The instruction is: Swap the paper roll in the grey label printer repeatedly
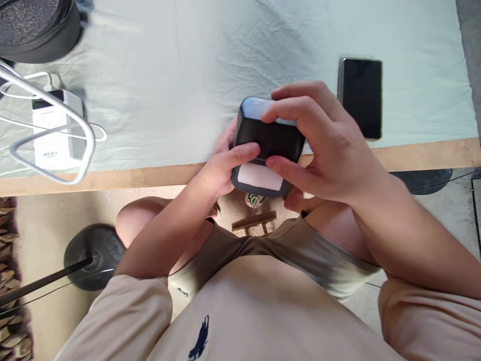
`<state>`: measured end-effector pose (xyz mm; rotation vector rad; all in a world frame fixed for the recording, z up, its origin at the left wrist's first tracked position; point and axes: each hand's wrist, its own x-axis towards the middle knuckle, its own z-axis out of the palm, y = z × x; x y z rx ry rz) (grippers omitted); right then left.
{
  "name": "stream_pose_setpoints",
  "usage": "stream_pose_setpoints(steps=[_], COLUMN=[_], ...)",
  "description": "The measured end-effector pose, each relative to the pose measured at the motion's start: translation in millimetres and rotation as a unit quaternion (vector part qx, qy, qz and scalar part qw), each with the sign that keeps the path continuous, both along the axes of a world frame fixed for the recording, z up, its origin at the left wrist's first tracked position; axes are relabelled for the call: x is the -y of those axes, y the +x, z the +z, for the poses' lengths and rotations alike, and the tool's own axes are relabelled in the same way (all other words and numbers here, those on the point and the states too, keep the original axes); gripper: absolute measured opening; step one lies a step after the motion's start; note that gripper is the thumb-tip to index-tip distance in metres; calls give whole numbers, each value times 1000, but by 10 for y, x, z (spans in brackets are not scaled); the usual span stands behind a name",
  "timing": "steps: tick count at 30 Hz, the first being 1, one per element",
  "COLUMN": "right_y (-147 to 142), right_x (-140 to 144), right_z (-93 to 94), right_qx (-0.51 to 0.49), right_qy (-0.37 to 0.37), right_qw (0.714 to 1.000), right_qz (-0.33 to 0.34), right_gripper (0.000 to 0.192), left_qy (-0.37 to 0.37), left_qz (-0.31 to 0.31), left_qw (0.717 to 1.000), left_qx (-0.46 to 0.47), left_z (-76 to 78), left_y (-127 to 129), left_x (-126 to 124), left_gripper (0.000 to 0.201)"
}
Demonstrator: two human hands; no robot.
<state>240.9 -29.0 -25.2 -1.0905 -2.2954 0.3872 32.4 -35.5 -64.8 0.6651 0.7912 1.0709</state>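
Observation:
A small black device (268,140) with rounded corners is held up in front of the table's near edge. Its top end is glossy, and a pale white panel (259,178) fills its lower face; its exact kind is unclear. My left hand (223,163) wraps round its left side, thumb lying on the front and the other fingers mostly hidden behind. From the right, my right hand (319,135) grips it too. The right index fingertip touches the glossy end, while the thumb presses near the seam above the white panel.
A dark-screened phone (363,98) lies on the cloth-covered table (158,90) at right. On the left stand a white power bank (56,133) with looped white cables (88,145) and a round black case (41,30). A black round base (93,255) rests on the floor.

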Motion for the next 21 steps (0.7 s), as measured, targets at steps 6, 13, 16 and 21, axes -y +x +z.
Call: stream_pose_setpoints(steps=[6,13,16,21], right_y=[155,142,69,-43], right_x=[-66,43,63,70], right_z=[-64,-55,-24,44], right_qx=[-3,29,18,-97], right_qy=[29,40,92,145], right_qw=[1000,999,993,960], right_qz=[-1,-16,-70,-219], right_gripper=[59,67,53,29], left_qy=[-63,-107,-110,-60], left_qz=[12,32,38,-30], left_qw=[998,994,993,997], left_qx=[25,15,12,41], left_z=[-34,-71,-67,-98], left_y=[57,56,59,50], left_x=[-112,-186,-189,-177], left_gripper=[45,43,38,35])
